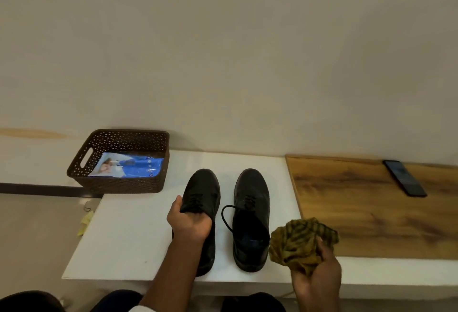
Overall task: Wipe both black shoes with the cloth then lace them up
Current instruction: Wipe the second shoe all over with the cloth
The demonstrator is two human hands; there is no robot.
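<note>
left shoe (204, 192) gripped at its opening by the left hand (189, 222); right hand (316, 274) clutches the bunched cloth (301, 241)

A brown basket (119, 185) holds a blue packet (128, 167); phone (404, 178) on wooden board (366, 212).

On the white counter (128, 237) two black shoes stand side by side, toes toward the wall. The left hand (189, 222) grips the left shoe (204, 192) at its opening; the right shoe (251, 217) stands untouched, lace loose. The right hand (317, 272) holds a crumpled cloth (300, 242) beside it.
</note>
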